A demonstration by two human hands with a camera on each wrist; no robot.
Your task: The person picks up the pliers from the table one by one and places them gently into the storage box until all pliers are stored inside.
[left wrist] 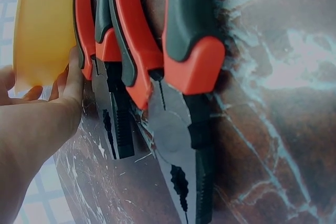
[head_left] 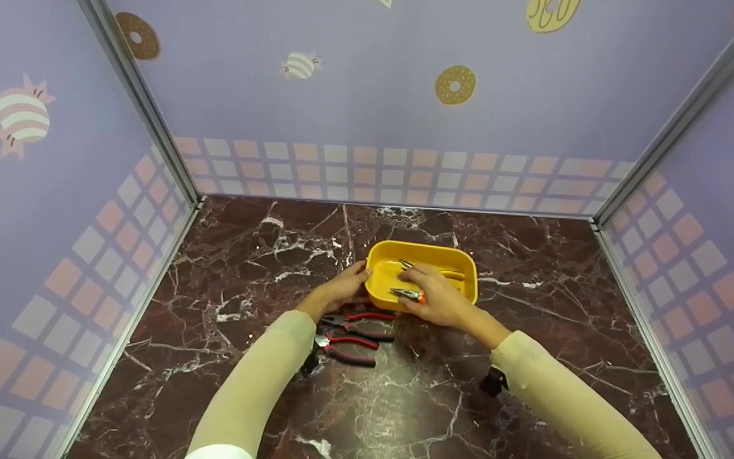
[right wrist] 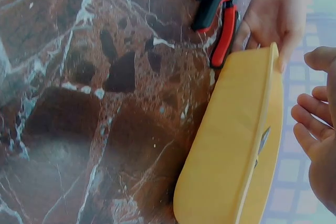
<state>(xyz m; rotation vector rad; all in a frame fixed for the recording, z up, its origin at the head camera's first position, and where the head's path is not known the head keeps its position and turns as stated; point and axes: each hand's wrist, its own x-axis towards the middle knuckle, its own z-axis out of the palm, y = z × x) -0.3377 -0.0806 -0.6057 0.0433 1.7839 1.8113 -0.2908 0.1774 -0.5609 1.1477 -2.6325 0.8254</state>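
Note:
My left hand (head_left: pixel 341 285) grips the left end of a yellow plastic tub (head_left: pixel 421 245), its thumb at the rim and fingers against the outer wall. Over the tub hovers my right hand (head_left: pixel 437 298), fingers loosely bent; the right wrist view shows this hand (right wrist: pixel 320 114) with nothing in it. Inside the tub, needle-nose pliers with an orange handle (head_left: pixel 408 294) lean by the near wall. Another pointed metal tip (head_left: pixel 405 262) and a yellow handle (head_left: pixel 454 275) show around the hand, which hides the rest.
Two combination pliers with red-and-black handles lie on the marbled tabletop in front of the tub: one pair (left wrist: pixel 113 108) by the left hand, the larger-looking pair (left wrist: pixel 176 124) beside it. Patterned purple panels (head_left: pixel 367 108) enclose the back and both sides.

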